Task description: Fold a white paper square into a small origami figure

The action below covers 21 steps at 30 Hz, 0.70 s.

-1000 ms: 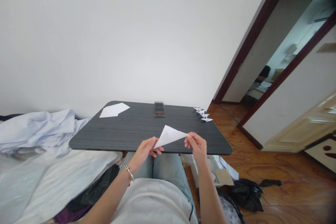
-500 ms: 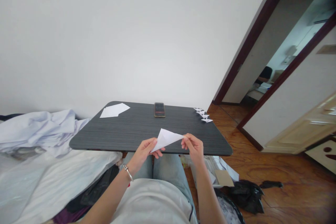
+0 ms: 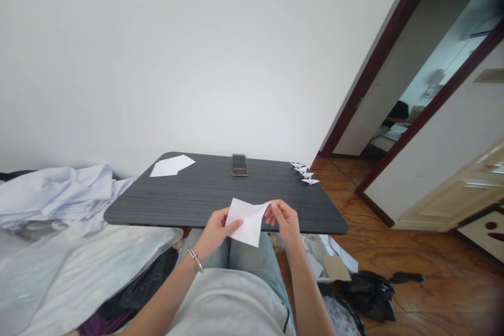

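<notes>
Above the near edge of the surface (image 3: 197, 194), the left hand (image 3: 214, 233) and right hand (image 3: 284, 219) hold a creased white paper sheet (image 3: 248, 223) between them, narrow pinches, left on its lower side, right at its right corner. Paper still being worked in hand, not a finished shape. Done so far: small folded paper pieces (image 3: 305, 172) in a row at the surface's far right corner, about four. Left lying: a loose white paper sheet (image 3: 171, 166) at the far left corner. A phone (image 3: 239, 165) sits mid far edge.

A plain white paper sheet (image 3: 246, 222) shows over the dark grey, finely streaked tabletop (image 3: 185, 199); right of that tabletop, the wooden floor (image 3: 429, 268) is orange-brown and grained.
</notes>
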{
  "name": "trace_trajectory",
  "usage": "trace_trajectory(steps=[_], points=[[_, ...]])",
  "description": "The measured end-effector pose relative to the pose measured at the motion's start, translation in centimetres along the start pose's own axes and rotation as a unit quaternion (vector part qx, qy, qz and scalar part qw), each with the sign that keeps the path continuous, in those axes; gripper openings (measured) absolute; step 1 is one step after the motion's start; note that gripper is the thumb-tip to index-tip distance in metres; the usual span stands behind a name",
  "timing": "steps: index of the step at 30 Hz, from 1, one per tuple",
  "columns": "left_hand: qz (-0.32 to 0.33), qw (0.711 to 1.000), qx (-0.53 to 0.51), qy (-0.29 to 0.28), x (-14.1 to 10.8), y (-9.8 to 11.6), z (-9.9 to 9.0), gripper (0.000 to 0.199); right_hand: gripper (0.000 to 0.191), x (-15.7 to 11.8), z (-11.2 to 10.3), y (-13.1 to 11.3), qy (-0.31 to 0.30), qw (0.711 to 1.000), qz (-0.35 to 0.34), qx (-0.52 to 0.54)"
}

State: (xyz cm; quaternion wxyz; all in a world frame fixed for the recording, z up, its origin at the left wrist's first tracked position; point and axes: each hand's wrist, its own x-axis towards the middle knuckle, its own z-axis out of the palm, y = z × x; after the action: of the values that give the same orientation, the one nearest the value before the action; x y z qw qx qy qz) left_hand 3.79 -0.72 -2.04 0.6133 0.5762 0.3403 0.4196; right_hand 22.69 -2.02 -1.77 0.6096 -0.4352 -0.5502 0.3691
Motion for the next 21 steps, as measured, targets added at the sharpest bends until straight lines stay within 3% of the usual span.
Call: trace_trajectory(steps=[5,10,16,21], points=[[0.035,0.995,0.082,0.041,0.0,0.0,-0.2,0.033,0.033,-0.1,0.5,0.3,-0.047,0.996,0.068,0.035],[0.051,0.988,0.137,0.049,-0.2,0.1,-0.3,0.03,0.026,-0.7,1.6,0.1,-0.109,0.989,0.095,0.034],[-0.011,0.994,0.1,0.042,0.0,-0.5,-0.4,0.039,0.019,-0.8,2.1,0.5,-0.094,0.988,0.114,0.054],[-0.066,0.997,0.035,0.034,-0.1,-0.4,0.0,0.043,0.024,-0.9,2.3,0.9,-0.059,0.988,0.122,0.072]])
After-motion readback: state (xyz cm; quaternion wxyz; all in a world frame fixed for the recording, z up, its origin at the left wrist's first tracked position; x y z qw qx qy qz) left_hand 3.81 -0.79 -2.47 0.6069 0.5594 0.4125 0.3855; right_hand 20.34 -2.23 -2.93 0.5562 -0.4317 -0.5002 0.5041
